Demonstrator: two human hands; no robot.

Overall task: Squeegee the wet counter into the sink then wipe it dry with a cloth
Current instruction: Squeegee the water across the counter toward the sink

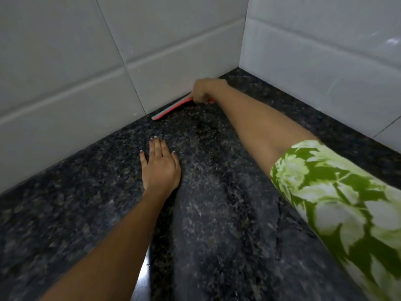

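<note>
My right hand [205, 90] fingers grip the squeegee [171, 109], its blade leftward along the wall; left hand [159, 165] fingers lie flat on the table [217, 213]. Lifting the blade could leave water streaks.

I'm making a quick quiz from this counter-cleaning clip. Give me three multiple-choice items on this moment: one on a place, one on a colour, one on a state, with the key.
1. Where does the squeegee lie?
A. Along the foot of the tiled wall
B. At the counter's near edge
C. Under the flat hand

2. What colour is the squeegee's body?
A. Blue
B. Orange-red
C. Black

3. How is the left hand?
A. Gripping a cloth
B. Clenched in a fist
C. Flat on the counter

Key: 1 A, its blade runs along the wall's base; 2 B, orange-red shows beside the right hand gripping it; 3 C, fingers straight, holding nothing.
</note>
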